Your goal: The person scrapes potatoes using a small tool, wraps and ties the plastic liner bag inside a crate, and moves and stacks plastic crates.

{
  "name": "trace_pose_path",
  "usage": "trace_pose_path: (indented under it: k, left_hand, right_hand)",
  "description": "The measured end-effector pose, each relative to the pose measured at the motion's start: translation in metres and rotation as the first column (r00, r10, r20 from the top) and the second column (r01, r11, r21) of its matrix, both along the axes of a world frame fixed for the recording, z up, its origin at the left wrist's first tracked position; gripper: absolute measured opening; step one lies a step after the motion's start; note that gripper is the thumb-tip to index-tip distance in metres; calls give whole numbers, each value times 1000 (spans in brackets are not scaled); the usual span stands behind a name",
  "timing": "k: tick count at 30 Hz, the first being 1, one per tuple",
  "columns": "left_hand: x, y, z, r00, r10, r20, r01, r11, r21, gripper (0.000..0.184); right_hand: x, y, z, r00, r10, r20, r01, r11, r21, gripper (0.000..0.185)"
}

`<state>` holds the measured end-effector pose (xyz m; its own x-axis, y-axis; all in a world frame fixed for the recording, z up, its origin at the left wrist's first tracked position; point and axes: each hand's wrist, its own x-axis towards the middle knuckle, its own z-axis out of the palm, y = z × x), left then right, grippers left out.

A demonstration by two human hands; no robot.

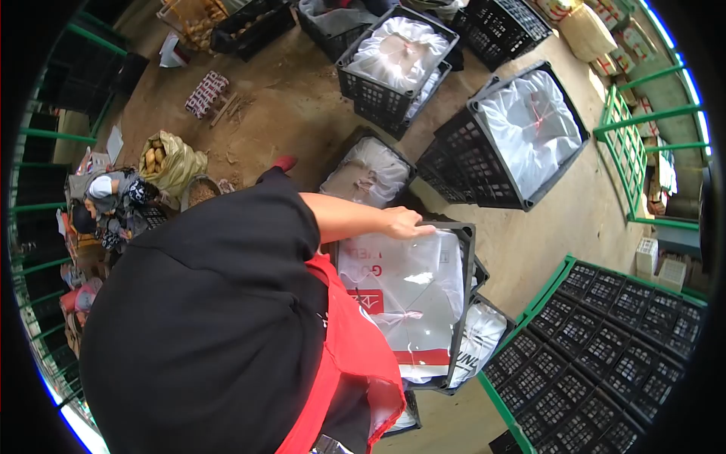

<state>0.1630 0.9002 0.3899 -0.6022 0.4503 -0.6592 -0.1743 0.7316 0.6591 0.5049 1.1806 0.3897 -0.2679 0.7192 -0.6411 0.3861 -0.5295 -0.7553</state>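
My left hand [407, 224] is at the upper rim of a black plastic crate [462, 303], its fingers bent over the edge. This crate is lined with white plastic printed in red, and the plastic [412, 333] is gathered and tied near the middle. My body, in a black shirt and red apron, leans close against the crate's left side. My right hand does not show.
More lined crates stand above [367, 172], at the upper right [529, 129] and top centre [401, 57]. Empty-looking black crates [605, 348] are stacked in a green frame at lower right. A sack of produce [178, 163] and people [113, 197] are at left.
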Motion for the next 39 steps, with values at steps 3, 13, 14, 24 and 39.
trace_pose_path:
  k: [3,13,14,24,39]
  left_hand:
    - [24,-69,4,983,174,55,-174,985,-7,88]
    - [13,-245,45,884,456,98,-465,881,92,84]
    - [9,-265,43,878,466,107,-476,873,106,84]
    - [-46,-548,33,701,714,7,-698,684,212,88]
    - [-55,-779,62,147,976,-161,-863,206,461,73]
  right_hand:
    - [-17,-3,16,999,44,23,-45,998,41,26]
    - [-112,-77,57,964,260,47,-265,952,151,23]
    - [-124,-95,59,957,287,43,-290,944,159,23]
    - [-256,-365,87,870,485,83,-491,839,236,21]
    - [-495,-573,15,489,838,-241,-814,538,219,17]
